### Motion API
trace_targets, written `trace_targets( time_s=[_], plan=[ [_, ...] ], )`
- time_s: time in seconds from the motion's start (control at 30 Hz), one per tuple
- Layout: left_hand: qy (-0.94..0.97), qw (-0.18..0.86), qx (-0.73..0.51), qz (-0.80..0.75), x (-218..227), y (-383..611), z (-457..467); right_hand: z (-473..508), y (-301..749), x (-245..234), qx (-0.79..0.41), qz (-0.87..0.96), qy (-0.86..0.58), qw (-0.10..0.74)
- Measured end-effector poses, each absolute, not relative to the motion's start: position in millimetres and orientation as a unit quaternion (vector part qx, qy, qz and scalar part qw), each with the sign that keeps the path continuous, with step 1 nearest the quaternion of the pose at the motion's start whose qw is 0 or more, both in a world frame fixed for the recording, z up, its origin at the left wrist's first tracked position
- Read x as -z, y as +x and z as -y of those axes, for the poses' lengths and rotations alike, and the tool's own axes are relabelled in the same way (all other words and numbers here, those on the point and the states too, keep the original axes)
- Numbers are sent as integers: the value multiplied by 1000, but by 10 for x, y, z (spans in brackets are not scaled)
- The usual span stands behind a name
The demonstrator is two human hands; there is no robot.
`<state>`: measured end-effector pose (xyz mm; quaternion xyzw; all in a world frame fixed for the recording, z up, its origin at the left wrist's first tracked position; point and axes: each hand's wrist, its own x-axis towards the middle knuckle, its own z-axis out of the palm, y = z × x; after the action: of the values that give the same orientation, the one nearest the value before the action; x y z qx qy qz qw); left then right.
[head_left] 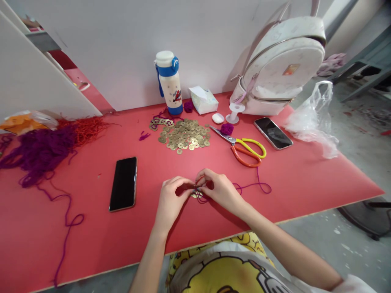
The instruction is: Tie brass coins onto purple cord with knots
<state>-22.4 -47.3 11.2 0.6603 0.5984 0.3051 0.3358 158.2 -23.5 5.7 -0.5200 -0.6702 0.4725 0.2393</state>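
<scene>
At the near middle of the red table, my left hand point(175, 199) and my right hand point(220, 190) meet with their fingertips pinched on a thin purple cord point(199, 197). A few brass-coloured coins point(196, 195) lie under the fingertips, partly hidden by them. The cord's tail loops away to the right past my right wrist. Beyond my hands a pile of holed coins point(186, 136) is spread out. A chain of coins strung on purple cord point(161, 123) lies at the pile's left. Scissors point(241, 146) with one yellow and one orange handle rest to the right.
A black phone point(123, 184) lies left of my hands, another phone point(273, 133) at the right. Purple yarn point(45, 148) and red strands point(88, 129) heap at the left. Along the back stand a bottle point(170, 83), tissue pack point(205, 101), white spool point(233, 114) and backpack point(281, 69).
</scene>
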Motion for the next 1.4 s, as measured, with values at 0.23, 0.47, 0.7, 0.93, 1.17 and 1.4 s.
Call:
trace_targets(
  time_s=[0.23,0.47,0.7,0.93,1.17,1.4],
  plan=[
    [719,227,-313,-578,-81,-240,548,246,1582,-40,-480,666,-514,249],
    [776,140,-307,-533,-91,-226,567,248,1595,-37,-481,664,-518,245],
    [808,90,-289,-505,-116,-200,593,252,1591,-42,-481,663,-516,250],
    [803,124,-297,-501,-63,-236,658,240,1590,-19,-479,667,-512,251],
    [705,123,-278,-640,-62,-97,842,254,1587,-32,-484,663,-505,267],
    [704,66,-259,-658,13,68,862,251,1598,-16,-488,661,-504,268]
  ],
)
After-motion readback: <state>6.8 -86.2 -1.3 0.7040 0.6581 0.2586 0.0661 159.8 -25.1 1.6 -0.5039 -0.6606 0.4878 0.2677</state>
